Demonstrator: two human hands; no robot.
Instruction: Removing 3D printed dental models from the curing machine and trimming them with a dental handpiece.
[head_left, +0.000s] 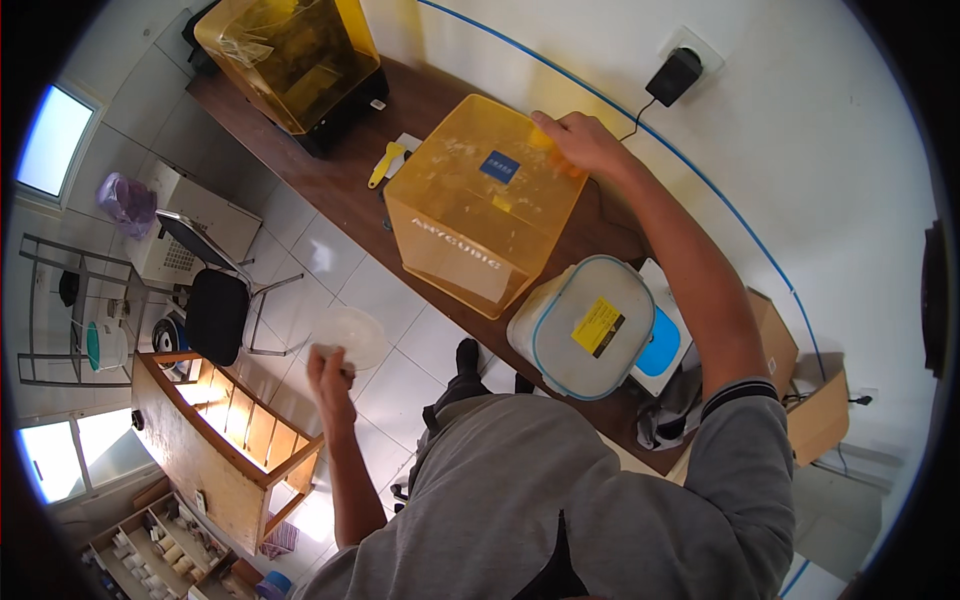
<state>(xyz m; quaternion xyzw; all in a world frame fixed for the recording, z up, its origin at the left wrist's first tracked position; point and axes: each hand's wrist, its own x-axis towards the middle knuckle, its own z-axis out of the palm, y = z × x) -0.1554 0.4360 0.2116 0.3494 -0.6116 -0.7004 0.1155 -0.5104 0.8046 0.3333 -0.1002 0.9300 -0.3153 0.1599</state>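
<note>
My right hand [578,143] rests on the top far edge of a translucent orange box-shaped cover [480,205] that stands on a dark brown wooden table [330,175]. Its fingers curl over the cover's rim. My left hand [330,375] is raised over the tiled floor, away from the table, and pinches a thin, round, translucent white disc [350,335] by its lower edge.
A second orange-covered machine [290,60] stands at the table's far left end, a yellow scraper [385,165] beside it. A white lidded tub [590,325] with a yellow label sits at the near edge. A black chair [215,310] and a wooden rack [215,430] stand on the floor.
</note>
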